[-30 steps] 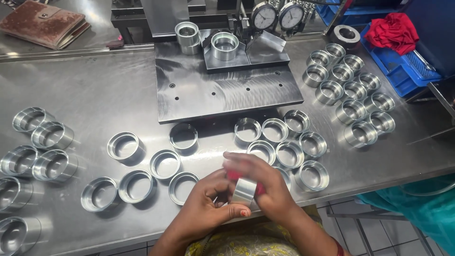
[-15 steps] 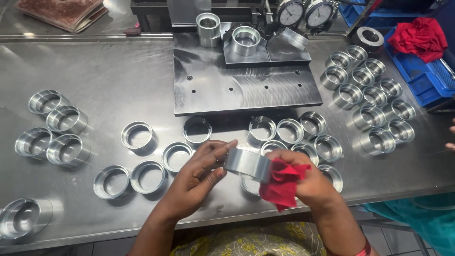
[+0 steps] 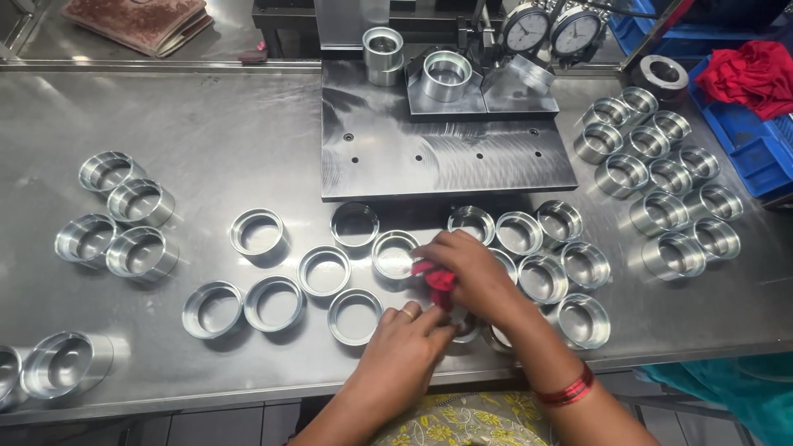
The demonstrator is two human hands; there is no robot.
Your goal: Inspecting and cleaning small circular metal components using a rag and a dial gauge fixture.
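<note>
Lower centre of frame: right hand (image 3: 471,268) has swung over from the side, pressing the red cloth (image 3: 438,278) into a metal ring (image 3: 465,328) that the left hand (image 3: 405,343) grips at the desk (image 3: 206,124) edge. Wiping underway now; a second ago the ring was held up, cloth alongside.

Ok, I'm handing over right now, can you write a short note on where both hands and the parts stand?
Right hand: grips a red cloth low over the rings at the table's front edge.
Left hand: fingers at a metal ring mostly hidden under both hands.
Parts: loose rings in front of the dark plate; a batch at right, another at left.
Done or left: wiped and unwiped rings cannot be told apart.
</note>
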